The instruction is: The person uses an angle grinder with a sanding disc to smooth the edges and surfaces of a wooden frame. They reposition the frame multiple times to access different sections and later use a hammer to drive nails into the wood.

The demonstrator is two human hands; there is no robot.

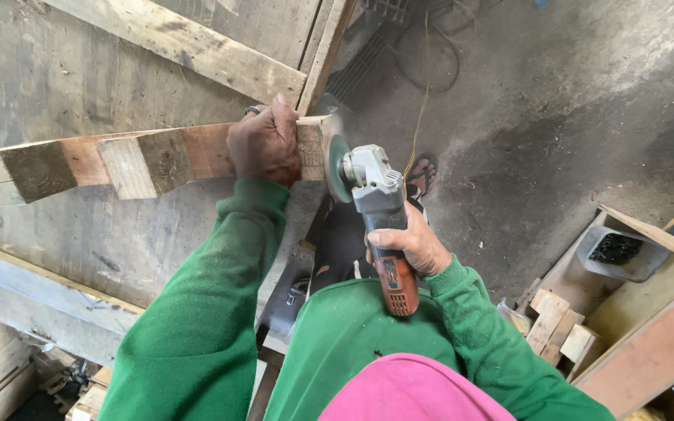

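free: concrete floor [555, 117] right | blocked: workbench [79, 226] left, crate [649, 327] lower right

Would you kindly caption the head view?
Left hand steadies patchwork wooden plank; right hand presses grey-orange angle grinder against its end.
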